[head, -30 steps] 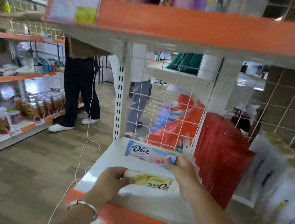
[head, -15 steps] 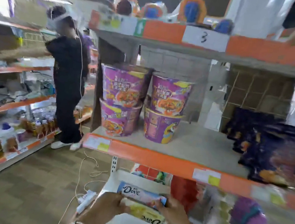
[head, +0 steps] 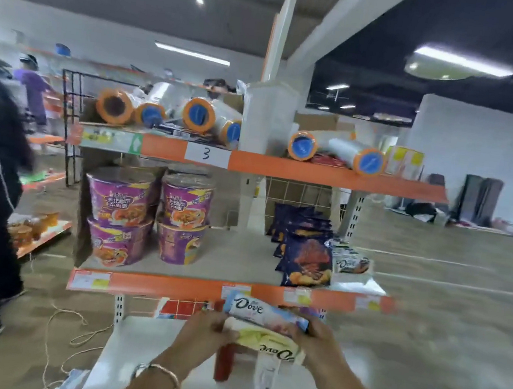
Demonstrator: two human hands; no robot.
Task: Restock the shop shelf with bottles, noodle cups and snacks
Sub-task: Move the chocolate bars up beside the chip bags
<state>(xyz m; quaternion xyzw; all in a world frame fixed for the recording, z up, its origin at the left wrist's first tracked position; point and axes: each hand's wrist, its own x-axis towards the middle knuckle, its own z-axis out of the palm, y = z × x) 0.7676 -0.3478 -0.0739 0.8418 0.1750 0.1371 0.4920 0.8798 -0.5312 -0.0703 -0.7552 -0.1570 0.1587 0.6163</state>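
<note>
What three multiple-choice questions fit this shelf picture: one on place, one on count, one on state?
1. Where do the noodle cups stand? A middle shelf, left; B top shelf; C floor.
2. How many Dove packs do the left hand and right hand hold? A one; B two; C four.
3. The yellow pack's logo reads: A upright; B sideways; C upside down.
Answers: A, the purple cups are stacked under the shelf marked 3; B, a blue pack lies above a yellow one; C, its Dove lettering is inverted.
</note>
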